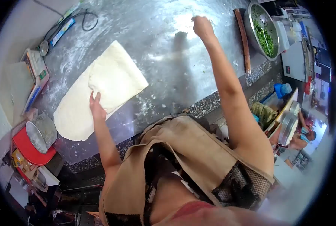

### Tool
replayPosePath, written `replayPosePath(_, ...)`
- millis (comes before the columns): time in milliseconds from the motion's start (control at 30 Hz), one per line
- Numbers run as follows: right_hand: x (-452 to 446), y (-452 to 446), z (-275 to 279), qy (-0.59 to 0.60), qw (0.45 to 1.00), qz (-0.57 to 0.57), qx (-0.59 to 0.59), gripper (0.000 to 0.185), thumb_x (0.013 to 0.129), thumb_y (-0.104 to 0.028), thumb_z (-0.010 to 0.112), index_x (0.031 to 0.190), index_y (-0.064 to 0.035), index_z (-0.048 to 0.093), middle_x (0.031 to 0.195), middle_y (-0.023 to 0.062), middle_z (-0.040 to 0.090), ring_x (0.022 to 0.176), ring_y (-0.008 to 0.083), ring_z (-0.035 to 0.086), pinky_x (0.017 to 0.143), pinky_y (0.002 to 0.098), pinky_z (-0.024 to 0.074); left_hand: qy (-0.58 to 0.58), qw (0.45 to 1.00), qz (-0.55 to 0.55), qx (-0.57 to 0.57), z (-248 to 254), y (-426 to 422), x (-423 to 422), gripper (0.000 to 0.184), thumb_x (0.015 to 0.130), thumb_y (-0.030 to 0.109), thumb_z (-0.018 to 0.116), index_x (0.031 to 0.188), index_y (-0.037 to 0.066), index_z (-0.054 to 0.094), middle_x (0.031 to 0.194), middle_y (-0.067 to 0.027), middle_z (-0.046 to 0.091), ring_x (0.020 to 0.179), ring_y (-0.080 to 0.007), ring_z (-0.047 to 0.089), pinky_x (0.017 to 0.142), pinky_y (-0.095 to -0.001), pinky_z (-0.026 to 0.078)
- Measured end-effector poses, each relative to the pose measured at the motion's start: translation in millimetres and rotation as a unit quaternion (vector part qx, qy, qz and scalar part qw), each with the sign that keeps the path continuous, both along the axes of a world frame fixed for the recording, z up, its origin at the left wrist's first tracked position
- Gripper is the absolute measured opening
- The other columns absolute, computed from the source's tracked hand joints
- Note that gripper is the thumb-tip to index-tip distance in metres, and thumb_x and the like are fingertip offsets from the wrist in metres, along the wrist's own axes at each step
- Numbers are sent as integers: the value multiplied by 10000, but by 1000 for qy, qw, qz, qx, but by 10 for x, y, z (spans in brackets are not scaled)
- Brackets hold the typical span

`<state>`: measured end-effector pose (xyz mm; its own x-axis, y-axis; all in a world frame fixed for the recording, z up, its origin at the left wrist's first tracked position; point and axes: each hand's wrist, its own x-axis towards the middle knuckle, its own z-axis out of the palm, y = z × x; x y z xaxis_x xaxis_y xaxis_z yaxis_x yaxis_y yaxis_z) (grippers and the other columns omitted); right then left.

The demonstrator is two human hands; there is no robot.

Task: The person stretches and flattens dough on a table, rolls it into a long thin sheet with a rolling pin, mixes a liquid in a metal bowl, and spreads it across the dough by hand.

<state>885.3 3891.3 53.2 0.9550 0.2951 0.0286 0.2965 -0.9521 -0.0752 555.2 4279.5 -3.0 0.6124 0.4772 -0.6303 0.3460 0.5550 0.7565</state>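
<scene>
A large sheet of pale dough (72, 109) lies on the metal worktop (156, 41), its right part folded over into a thicker layer with a straight far edge. At the edge of that folded layer, my left hand (97, 107) touches the dough with its fingers stretched out and slightly apart. My right hand (202, 27) is held out over the far part of the worktop, well away from the dough. Its fingers are curled closed, and whatever they may hold is hidden. White flour and small dough crumbs are scattered over the metal.
To the right stand a wooden rolling pin (243, 41) and a steel bowl (276, 49) of chopped greens. A metal pot (41, 132) sits on a red stool (25, 145) at left. A scale (38, 71) and a cable (86, 19) lie along the left edge. Another person (307, 135) is at far right.
</scene>
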Motion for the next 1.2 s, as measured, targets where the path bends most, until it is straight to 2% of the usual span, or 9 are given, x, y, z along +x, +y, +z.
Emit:
replayPosePath(100,-140,-453,-132,92,912,-50,397,410,763,35,483,1097,-99,680,941,177,684,804,353,641,759,371,515,-14,1000,-7,-2,-51,10,-13,549,903,111,579,1397,38,351,1337,-171,466,1197,-295,505,983,-428,461)
replayPosePath(200,-127,-888,-515,-156,919,-176,316,436,750,28,483,1128,-110,650,1019,178,663,881,357,632,813,378,503,24,995,9,-93,-106,40,-55,558,918,141,578,1410,34,337,1351,-159,467,1213,-301,499,1002,-443,449)
replayPosePath(400,621,-122,-1551,-95,959,-77,256,539,867,-176,466,1379,-18,403,1447,203,377,1385,340,277,1119,483,239,68,993,1,-93,-129,5,-56,576,905,211,626,1387,28,369,1310,-125,520,1180,-298,529,998,-478,444)
replayPosePath(533,-177,1151,-912,137,944,118,277,596,930,-400,433,1434,-95,343,1497,174,299,1390,344,264,1140,458,212,82,994,17,-67,-222,23,-92,589,887,248,655,1371,33,398,1304,-126,525,1168,-297,535,982,-475,451)
replayPosePath(667,-1314,873,-1026,80,881,450,122,617,917,-417,440,1453,-136,318,1552,95,196,1433,283,170,1174,454,133,81,992,20,-95,-282,101,-137,579,887,245,652,1367,34,405,1303,-119,528,1174,-291,533,981,-471,452)
replayPosePath(800,-1146,-147,-510,241,953,185,13,628,914,-437,478,1449,-138,340,1536,122,240,1422,329,195,1149,532,126,62,988,32,-135,-333,168,-210,577,890,237,644,1371,32,399,1307,-116,525,1186,-288,525,989,-467,447)
replayPosePath(867,-877,-444,-865,-24,996,79,33,629,914,-442,473,1446,-133,344,1526,159,250,1405,397,199,1131,571,125,54,993,-6,-101,-165,102,-108,557,897,207,629,1366,15,398,1305,-124,526,1191,-289,522,987,-449,455)
replayPosePath(933,-466,-299,-964,7,997,6,75,640,916,-458,457,1454,-135,331,1526,182,237,1400,437,179,1135,563,116,58,997,7,-57,-9,-43,32,531,900,159,616,1355,-17,405,1279,-131,543,1164,-274,540,970,-408,462)
replayPosePath(1200,-1170,1311,-1192,80,882,429,175,531,955,-359,400,1423,-110,373,1488,145,338,1378,274,317,1143,418,234,32,983,-58,170,1086,-685,683,401,898,76,587,1265,-50,487,1126,-124,615,998,-207,617,853,-329,512)
